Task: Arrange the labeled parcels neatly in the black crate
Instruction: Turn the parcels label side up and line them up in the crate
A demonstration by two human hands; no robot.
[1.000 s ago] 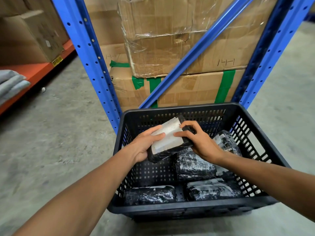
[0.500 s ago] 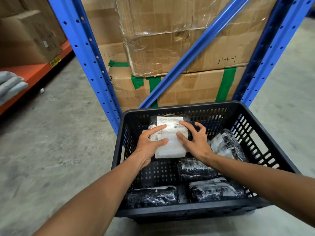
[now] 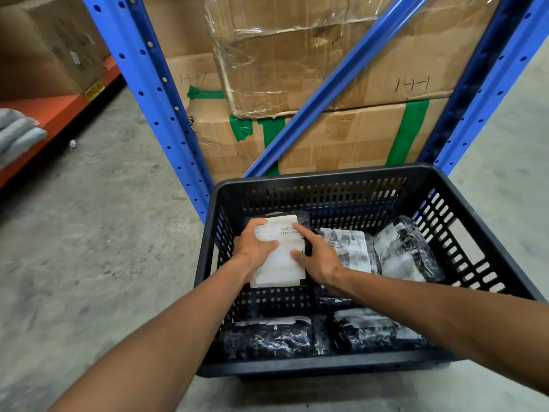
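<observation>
A black slotted crate [image 3: 326, 173] stands on the concrete floor in front of me. In its far left corner lies a black parcel with a white label [image 3: 282, 263] facing up. My left hand [image 3: 255, 248] grips its left edge, thumb on the label. My right hand [image 3: 315, 257] rests on its right side with fingers spread on the label. Other black wrapped parcels lie in the crate: one beside my right hand [image 3: 353, 251], one leaning at the right wall [image 3: 407, 248], and two along the near wall [image 3: 267, 337] [image 3: 374, 331].
Blue rack uprights [image 3: 154, 93] and a diagonal brace [image 3: 335, 84] rise just behind the crate, with taped cardboard boxes [image 3: 341, 138] stacked inside. An orange shelf [image 3: 59, 111] with a box runs at the left. A grey gloved hand [image 3: 17, 135] shows at the left edge.
Both hands brought the labelled parcel down from a tilted hold above the crate to lie flat, label up, in the far left corner.
</observation>
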